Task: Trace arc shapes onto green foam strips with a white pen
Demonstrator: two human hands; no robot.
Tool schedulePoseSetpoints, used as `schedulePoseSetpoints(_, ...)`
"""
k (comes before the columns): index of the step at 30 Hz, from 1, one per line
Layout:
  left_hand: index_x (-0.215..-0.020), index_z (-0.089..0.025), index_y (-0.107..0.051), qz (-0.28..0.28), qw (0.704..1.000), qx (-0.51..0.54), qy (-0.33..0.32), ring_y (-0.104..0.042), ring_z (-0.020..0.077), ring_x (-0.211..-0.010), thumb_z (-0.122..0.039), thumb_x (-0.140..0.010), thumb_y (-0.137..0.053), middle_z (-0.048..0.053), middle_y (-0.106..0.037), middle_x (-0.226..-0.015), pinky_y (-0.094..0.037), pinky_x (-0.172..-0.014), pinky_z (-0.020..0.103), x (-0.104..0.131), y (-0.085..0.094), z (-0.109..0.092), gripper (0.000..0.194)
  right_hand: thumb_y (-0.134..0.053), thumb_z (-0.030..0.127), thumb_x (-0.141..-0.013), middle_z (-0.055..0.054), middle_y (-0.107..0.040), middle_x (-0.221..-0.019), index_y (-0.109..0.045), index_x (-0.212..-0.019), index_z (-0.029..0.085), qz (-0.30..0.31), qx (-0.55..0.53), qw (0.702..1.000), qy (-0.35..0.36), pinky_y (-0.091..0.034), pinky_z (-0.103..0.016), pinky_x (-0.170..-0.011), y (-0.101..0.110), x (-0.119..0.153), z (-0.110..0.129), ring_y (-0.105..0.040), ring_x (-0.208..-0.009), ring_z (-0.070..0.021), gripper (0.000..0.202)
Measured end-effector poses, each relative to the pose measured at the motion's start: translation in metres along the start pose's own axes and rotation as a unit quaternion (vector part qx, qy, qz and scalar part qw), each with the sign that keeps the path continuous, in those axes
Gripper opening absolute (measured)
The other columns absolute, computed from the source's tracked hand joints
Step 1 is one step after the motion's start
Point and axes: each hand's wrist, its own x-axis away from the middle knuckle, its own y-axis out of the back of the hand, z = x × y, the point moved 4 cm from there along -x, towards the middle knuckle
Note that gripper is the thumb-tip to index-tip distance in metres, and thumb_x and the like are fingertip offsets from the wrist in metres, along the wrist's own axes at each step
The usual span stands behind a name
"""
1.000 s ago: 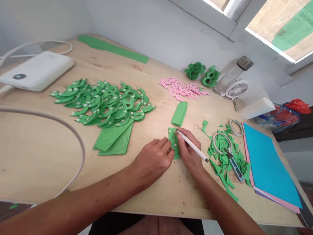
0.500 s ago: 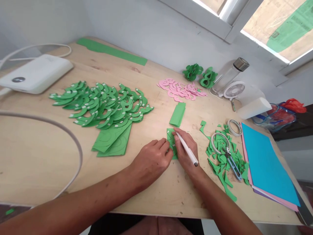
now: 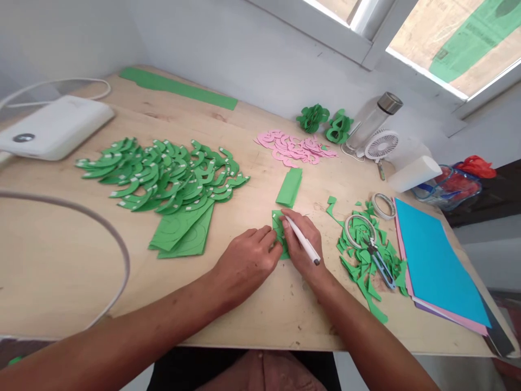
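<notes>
My right hand [image 3: 303, 239] is closed round a white pen [image 3: 303, 240], its tip end over a small green paper piece [image 3: 277, 218] on the table. Against the left side of that piece rests my left hand [image 3: 254, 258], fingers curled together; what they pinch, if anything, is hidden. Just beyond lies a folded green paper strip [image 3: 289, 187]. Left of my hands spreads a pile of cut green curved pieces with small white marks [image 3: 175, 174], and green sheets with drawn curves [image 3: 183, 231] stick out below it.
Pink cutouts [image 3: 297, 147] and green paper ornaments [image 3: 313, 118] lie at the back. Right are green scraps [image 3: 366, 260], snips [image 3: 381, 266], a tape roll [image 3: 383, 206], blue paper [image 3: 439, 260], a bottle [image 3: 374, 122] and a fan [image 3: 381, 144]. A power bank [image 3: 57, 127] sits left.
The whole view has shifted slightly, with table objects now a little farther left. Both hands keep nearly the same pose over the green piece, pen still held.
</notes>
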Motion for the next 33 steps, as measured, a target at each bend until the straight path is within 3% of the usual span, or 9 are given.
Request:
schedulePoseSetpoints(5,-0.088,-0.013,-0.064,0.003,1.000,-0.003,-0.003,-0.065,0.0272,-0.095,-0.006,-0.086,-0.058,0.011,-0.068,-0.093,-0.057,-0.078,0.038,0.000,-0.001,0.000,0.010,-0.048,0.029,-0.098,-0.004,-0.074,-0.103,-0.067,-0.116,0.026,0.002,-0.004,1.000,-0.024,-0.054,-0.034,-0.086,-0.001,0.001,-0.001,-0.067,-0.092,-0.0203,0.026)
schedulePoseSetpoints(11,-0.082,-0.016,-0.062,0.015,1.000,-0.003,-0.001,-0.065,0.0256,-0.087,-0.007,-0.086,-0.057,0.008,-0.067,-0.090,-0.055,-0.072,0.037,-0.001,-0.003,0.001,0.011,-0.048,0.032,-0.098,-0.003,-0.075,-0.100,-0.064,-0.116,0.025,-0.008,-0.103,0.992,-0.068,-0.055,-0.032,-0.080,0.009,-0.001,-0.002,-0.070,-0.090,-0.0184,0.025)
schedulePoseSetpoints(16,-0.081,-0.017,-0.063,0.003,1.000,0.015,0.016,-0.064,0.0241,-0.083,-0.011,-0.090,-0.052,0.007,-0.068,-0.086,-0.052,-0.069,0.035,-0.003,-0.006,0.006,0.015,-0.047,0.027,-0.098,-0.004,-0.074,-0.104,-0.062,-0.121,0.026,0.054,-0.071,0.995,-0.046,-0.055,-0.034,-0.085,0.026,0.010,0.010,-0.070,-0.094,-0.0194,0.027)
schedulePoseSetpoints(21,-0.084,-0.016,-0.065,-0.017,0.994,0.094,0.052,-0.065,0.0237,-0.086,-0.014,-0.094,-0.045,0.009,-0.070,-0.089,-0.050,-0.074,0.035,-0.003,-0.008,0.010,0.023,-0.045,0.017,-0.096,-0.005,-0.073,-0.105,-0.064,-0.121,0.027,0.076,0.012,0.997,0.031,-0.053,-0.039,-0.092,0.028,0.033,0.013,-0.067,-0.103,-0.0218,0.032)
schedulePoseSetpoints(28,-0.090,-0.018,-0.068,-0.045,0.980,0.169,0.100,-0.066,0.0203,-0.088,-0.024,-0.096,-0.045,0.006,-0.072,-0.092,-0.050,-0.078,0.032,-0.005,-0.007,0.023,0.025,-0.047,0.013,-0.095,-0.006,-0.074,-0.106,-0.066,-0.119,0.025,0.035,0.034,0.997,0.056,-0.052,-0.041,-0.091,0.022,0.044,0.005,-0.066,-0.099,-0.0226,0.033)
schedulePoseSetpoints(33,-0.088,-0.018,-0.068,-0.056,0.964,0.210,0.152,-0.065,0.0155,-0.075,-0.025,-0.093,-0.046,0.004,-0.073,-0.086,-0.049,-0.069,0.026,-0.009,-0.005,0.038,0.023,-0.048,0.012,-0.095,-0.005,-0.075,-0.104,-0.066,-0.119,0.026,0.026,0.035,0.997,0.056,-0.051,-0.040,-0.090,0.023,0.044,0.006,-0.066,-0.097,-0.0221,0.034)
